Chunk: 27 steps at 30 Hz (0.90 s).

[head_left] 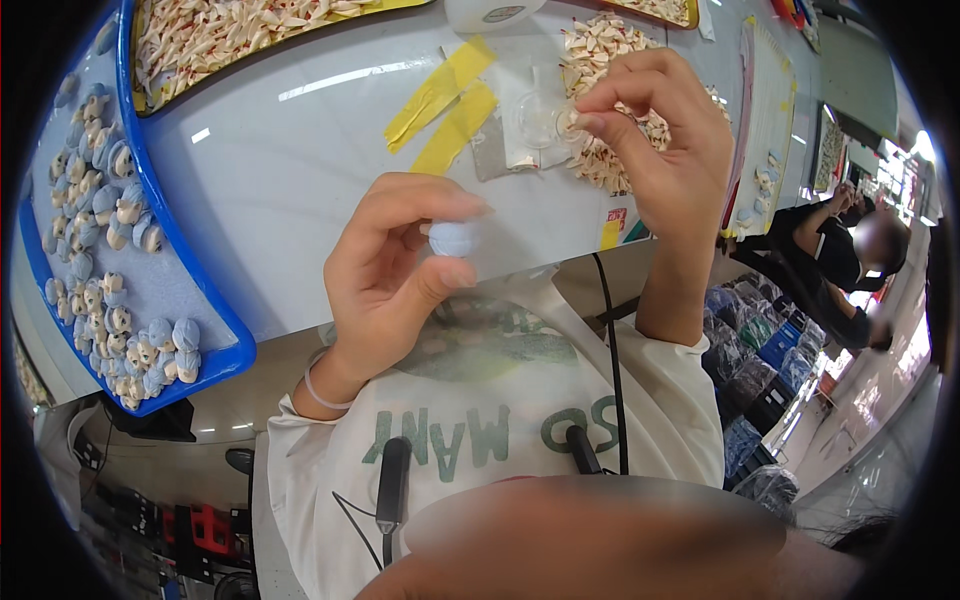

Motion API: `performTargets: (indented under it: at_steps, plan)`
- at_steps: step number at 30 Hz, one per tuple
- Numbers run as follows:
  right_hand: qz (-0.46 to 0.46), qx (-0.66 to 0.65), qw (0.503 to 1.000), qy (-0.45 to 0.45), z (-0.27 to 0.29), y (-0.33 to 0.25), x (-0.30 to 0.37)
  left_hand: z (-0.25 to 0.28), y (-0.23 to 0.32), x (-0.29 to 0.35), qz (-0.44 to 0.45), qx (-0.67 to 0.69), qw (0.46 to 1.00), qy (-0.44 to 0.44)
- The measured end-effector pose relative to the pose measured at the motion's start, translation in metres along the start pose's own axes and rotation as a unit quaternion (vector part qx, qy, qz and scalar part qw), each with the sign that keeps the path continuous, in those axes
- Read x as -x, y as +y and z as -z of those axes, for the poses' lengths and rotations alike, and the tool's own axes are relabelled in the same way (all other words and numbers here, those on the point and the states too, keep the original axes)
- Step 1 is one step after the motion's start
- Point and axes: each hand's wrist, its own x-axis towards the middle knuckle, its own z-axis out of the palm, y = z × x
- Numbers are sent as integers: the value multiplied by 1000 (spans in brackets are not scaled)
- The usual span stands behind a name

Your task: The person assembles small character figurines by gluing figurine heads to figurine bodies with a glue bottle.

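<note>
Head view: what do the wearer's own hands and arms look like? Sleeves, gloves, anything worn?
Left hand and right hand: bare, no gloves. Thin pale band around the left wrist; none visible on the right. Loose off-white sleeves end partway along the forearms.

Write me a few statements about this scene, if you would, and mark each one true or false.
1. The left hand holds a small, rounded pale-blue piece. True.
2. The right hand grips that piece too. False: it is apart from it, by a heap of small cream pieces.
3. A blue-rimmed plastic tray lies to the left of both hands. True.
4. That tray is empty. False: it holds many rounded blue-and-cream pieces.
</note>
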Motion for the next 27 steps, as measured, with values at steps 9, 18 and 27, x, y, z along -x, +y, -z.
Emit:
performTargets:
  at_steps: [9, 18, 27]
  plan:
    - [7, 20, 999, -27, 3, -1, -2, -14, 14, -6, 109, 93, 989, 37]
    - [-58, -189, 979, 58, 6, -8, 14, -28, 17, -12, 84, 69, 992, 60]
    - [-83, -429, 899, 36, -9, -30, 47, -12, -2, 0, -51, -77, 994, 61]
